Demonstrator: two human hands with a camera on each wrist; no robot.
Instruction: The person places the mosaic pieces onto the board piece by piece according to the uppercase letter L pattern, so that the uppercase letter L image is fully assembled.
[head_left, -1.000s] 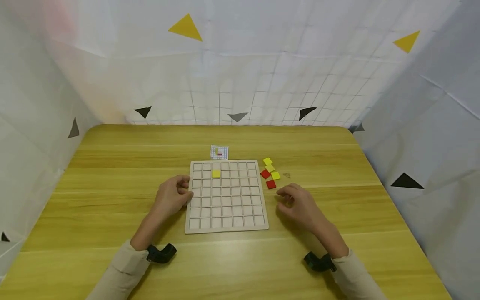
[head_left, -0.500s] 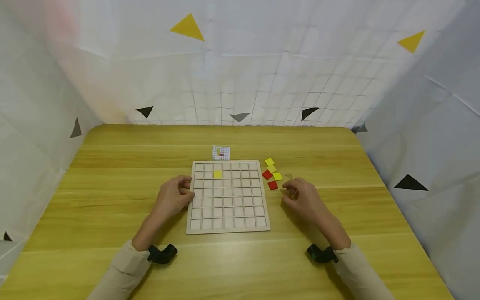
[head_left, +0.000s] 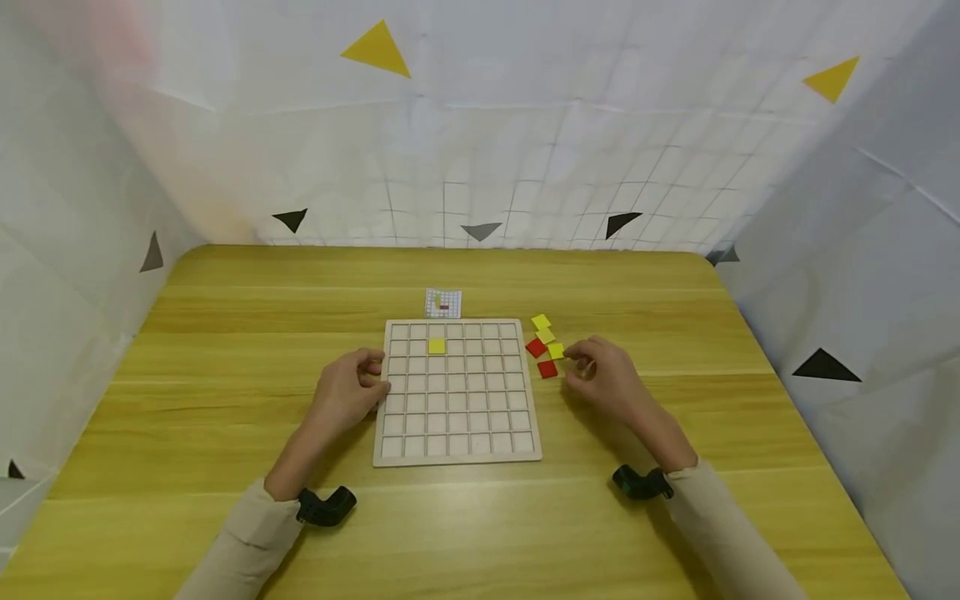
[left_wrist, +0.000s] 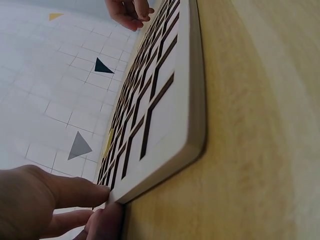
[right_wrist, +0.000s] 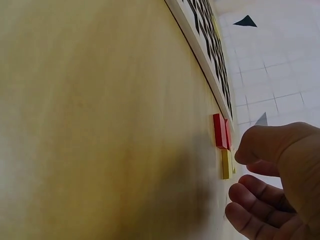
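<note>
A square pale wooden grid board lies on the table, one yellow tile set in a cell of its second row. My left hand grips the board's left edge; the left wrist view shows the thumb on the rim and a fingertip against the edge below. Right of the board lie loose tiles, several in all: yellow ones and red ones. My right hand is beside them, its fingertips at the nearest yellow tile. In the right wrist view thumb and fingers are apart, with nothing seen between them.
A small printed grid card with coloured squares lies behind the board. The wooden table is enclosed by white sheets with coloured triangles. Each wrist carries a black camera, the left camera and the right camera.
My right hand first drew slightly right, then moved a little forward to the nearest yellow tile. The left hand keeps its grip on the board. The whole head view shifted slightly.
</note>
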